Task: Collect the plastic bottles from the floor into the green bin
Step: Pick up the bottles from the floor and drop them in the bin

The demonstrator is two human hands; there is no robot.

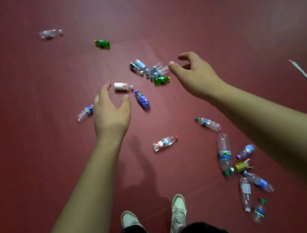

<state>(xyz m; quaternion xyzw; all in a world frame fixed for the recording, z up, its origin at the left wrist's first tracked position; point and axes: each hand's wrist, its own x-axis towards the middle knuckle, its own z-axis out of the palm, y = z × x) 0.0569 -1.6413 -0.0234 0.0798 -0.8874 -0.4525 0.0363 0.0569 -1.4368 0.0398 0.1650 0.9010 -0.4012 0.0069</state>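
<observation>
- Bottles (pixel 165 143) litter the red floor (pixel 23 102); shoes (pixel 176 213) stand near some.
- Left hand (pixel 110 113), right hand (pixel 196 77): each grip loosely spread, empty.
- Farthest bottle (pixel 51 33) blurred.

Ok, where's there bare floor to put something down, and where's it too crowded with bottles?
Bare floor: the wide stretch left of the left arm; also the strip between the shoes and the red-capped bottle. Crowded: the bottle cluster beside the right hand, and the bottle pile right of the shoes.
</observation>
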